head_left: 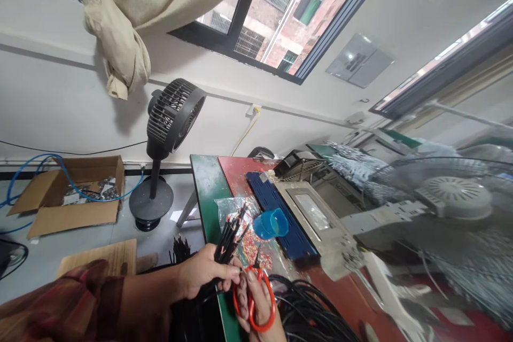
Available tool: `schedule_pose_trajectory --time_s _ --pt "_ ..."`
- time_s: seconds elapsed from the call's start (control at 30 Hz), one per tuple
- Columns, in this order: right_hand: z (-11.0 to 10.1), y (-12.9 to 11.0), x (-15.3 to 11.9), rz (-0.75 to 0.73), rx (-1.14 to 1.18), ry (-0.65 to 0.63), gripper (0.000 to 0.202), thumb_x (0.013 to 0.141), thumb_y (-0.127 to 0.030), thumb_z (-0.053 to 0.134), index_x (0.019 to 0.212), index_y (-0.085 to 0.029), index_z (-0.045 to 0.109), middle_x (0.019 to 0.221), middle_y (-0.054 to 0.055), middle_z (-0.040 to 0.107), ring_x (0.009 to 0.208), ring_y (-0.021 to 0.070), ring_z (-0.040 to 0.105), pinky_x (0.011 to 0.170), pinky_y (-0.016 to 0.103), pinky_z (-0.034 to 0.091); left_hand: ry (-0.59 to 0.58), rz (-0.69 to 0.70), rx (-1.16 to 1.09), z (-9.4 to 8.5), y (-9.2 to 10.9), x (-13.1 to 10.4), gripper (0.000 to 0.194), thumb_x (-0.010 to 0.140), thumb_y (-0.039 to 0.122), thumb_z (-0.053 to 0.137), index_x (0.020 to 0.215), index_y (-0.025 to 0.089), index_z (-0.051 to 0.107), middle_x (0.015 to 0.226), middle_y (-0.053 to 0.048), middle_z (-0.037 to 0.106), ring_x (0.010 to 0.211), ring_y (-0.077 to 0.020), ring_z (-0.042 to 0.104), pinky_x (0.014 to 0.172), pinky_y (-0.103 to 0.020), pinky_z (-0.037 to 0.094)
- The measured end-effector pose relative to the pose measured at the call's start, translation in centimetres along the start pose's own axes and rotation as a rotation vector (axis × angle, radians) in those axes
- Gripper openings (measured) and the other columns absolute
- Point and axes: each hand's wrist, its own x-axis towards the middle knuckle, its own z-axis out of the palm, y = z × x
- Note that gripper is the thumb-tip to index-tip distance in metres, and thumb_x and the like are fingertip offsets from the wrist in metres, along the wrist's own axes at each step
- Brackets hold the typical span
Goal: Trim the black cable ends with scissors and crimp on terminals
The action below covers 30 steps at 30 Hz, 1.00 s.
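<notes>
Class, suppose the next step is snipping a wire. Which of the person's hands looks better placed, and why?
Probably the right hand: it already holds the scissors, close to the left hand, which is taken up gripping a bundle of black wires.

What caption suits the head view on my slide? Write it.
Left hand gripping black wires, right hand holding red-handled scissors, near a blue cup.

Looks like a workshop, judging by black cables (310,312) heaped on a green-and-red worktable (206,176), a beige equipment panel (290,197), tiny coloured pieces (250,248) and an open carton (78,223) of small parts (108,189).
</notes>
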Motion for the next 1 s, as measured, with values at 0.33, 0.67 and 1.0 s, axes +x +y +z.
schedule_pose_trajectory --time_s 0.33,0.67,1.0 --pt "-0.19 0.12 -0.15 -0.023 -0.032 0.024 0.044 0.068 -0.051 0.07 0.052 -0.015 0.051 0.039 -0.004 0.044 0.031 0.0022 0.032 0.03 0.013 0.016 -0.038 -0.012 0.09 0.18 0.57 -0.41 0.017 0.061 0.033 0.07 0.062 0.017 0.064 0.048 0.001 0.051 0.043 -0.008 0.037 0.045 -0.024 0.024" --pt "-0.39 0.2 -0.06 -0.03 -0.041 0.032 0.041 0.067 -0.049 0.071 0.052 -0.016 0.051 0.037 -0.006 0.04 0.029 0.0021 0.028 0.028 0.013 0.014 -0.07 -0.019 0.042 -0.41 -0.25 0.03 0.028 0.059 0.033 0.072 0.072 0.01 0.063 0.056 0.001 0.057 0.044 -0.0054 0.042 0.045 -0.019 0.027" --pt "0.25 0.02 -0.08 -0.061 -0.04 0.043 0.042 0.069 -0.051 0.068 0.054 -0.017 0.049 0.037 -0.006 0.041 0.029 0.0026 0.029 0.03 0.014 0.017 0.006 0.012 0.009 -0.07 -0.01 0.0 0.014 0.061 0.025 0.067 0.069 0.014 0.064 0.058 0.001 0.058 0.045 -0.0069 0.043 0.046 -0.022 0.027"
